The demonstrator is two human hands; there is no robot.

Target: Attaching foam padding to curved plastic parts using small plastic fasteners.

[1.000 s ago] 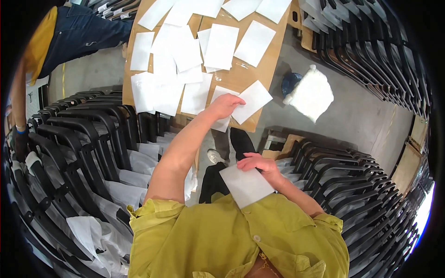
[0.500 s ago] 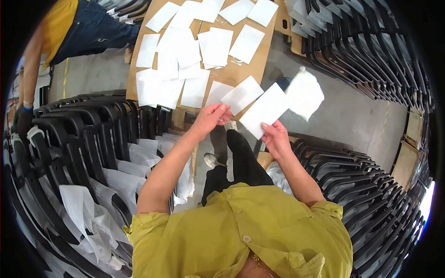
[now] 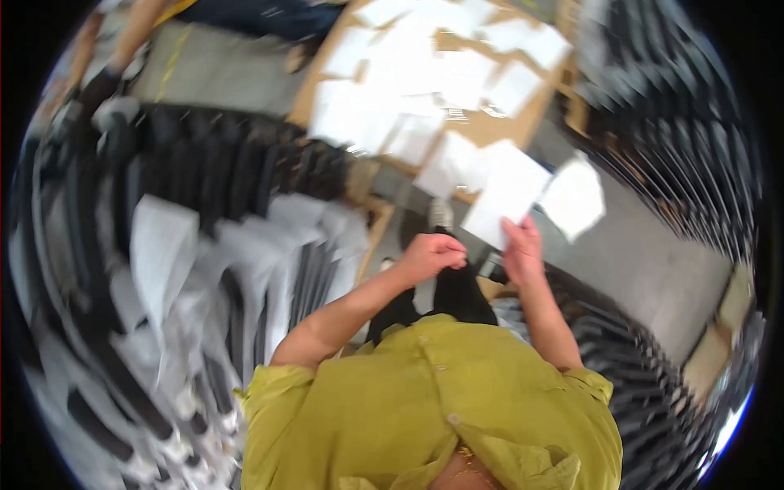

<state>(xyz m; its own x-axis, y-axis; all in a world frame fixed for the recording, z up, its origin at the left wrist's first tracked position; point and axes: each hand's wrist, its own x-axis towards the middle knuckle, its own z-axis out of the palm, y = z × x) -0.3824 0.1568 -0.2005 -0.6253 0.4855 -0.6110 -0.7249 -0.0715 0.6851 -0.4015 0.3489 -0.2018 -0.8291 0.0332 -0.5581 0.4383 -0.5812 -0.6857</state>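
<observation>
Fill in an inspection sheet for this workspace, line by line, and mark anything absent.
Surface: brown tabletop, largely covered.
Job's things: loose white sheets spread over it, some overlapping; another, the held sheet, is off the table.
Clutter: white bundle beyond the table's right side.
Hands: right hand grips the held sheet near its lower edge; left hand is short of the table, fingers curled, contents unclear.
Cables: nothing seen.
Surroundings: black frames in rows on both sides, blurred; pale wrapping at left; another person's arm upper left; grey floor.
</observation>
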